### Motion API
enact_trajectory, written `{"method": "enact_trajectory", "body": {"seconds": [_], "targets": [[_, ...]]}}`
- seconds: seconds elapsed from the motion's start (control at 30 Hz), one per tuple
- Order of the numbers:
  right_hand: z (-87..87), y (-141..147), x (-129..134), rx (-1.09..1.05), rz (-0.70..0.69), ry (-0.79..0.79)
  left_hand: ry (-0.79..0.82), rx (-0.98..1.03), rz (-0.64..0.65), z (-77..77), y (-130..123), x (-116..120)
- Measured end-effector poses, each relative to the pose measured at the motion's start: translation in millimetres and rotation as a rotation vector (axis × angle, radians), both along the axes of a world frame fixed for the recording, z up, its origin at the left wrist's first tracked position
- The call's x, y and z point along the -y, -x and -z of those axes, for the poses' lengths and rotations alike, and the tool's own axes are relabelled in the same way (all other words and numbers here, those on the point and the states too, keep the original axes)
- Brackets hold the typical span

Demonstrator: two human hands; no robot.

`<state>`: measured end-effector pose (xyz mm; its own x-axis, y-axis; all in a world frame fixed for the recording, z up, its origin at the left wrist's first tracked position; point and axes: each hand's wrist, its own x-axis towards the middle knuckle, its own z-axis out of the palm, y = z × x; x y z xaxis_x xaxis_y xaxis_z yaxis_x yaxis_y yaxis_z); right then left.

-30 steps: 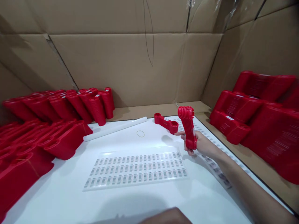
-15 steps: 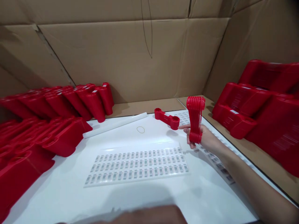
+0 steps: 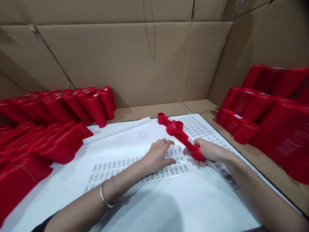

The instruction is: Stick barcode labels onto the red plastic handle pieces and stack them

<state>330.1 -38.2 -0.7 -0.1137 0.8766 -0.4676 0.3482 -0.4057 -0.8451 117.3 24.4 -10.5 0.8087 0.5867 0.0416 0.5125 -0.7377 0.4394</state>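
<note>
Stack of nested red parts [image 3: 182, 138] has just been tipped: it stood near upright in R hand [image 3: 207, 149] half a sec ago, now slants over the white table [image 3: 207, 199], far end pointing fwd & left, white label [image 3: 191, 140] turned up to view. R hand grips the near end, fingers wrapped under. Other big change: L hand [image 3: 155, 158], just a blur at bottom edge b4, is now out over barcode sheet [image 3: 111, 166], fingers & thumb spread, holding nothing; can't tell if it touches the sheet. Held stack's far end now hides part of 2nd red stack [image 3: 161, 118] behind, which hasn't moved; contact btwn the two unclear. White tube [image 3: 116, 131], red piles to L [image 3: 94, 111] and red piles to R [image 3: 246, 127] same as b4. Meaning, as I read it: both hands now share one work spot, L free & near held stack, so it's prob gone from one-handed holding to two-handed handling.
</note>
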Motion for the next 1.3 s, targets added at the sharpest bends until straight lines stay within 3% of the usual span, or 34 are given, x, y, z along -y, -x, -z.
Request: {"method": "enact_trajectory", "body": {"seconds": [0.1,0.4,0.53,0.7,1.03,1.3], "targets": [[5.5,8,-1,-0.095,-0.070,-0.035,0.060,0.067,-0.015,-1.6,0,-3],[11.3,21,-1,-0.202,0.050,-0.186,0.176,0.224,-0.217,-18.7,-3,0],[6.5,22,1,-0.256,0.057,-0.247,0.164,0.279,-0.197,-26.0,-2,1],[2.8,21,3,-0.271,0.085,-0.192,0.125,0.295,-0.143,-25.9,1,-1],[-3.5,29,5,-0.276,0.153,-0.206,-0.155,0.302,-0.050,-17.8,0,2],[0.5,34,7,-0.261,0.193,-0.261,-0.064,0.317,-0.085,-19.5,-4,4]]}}
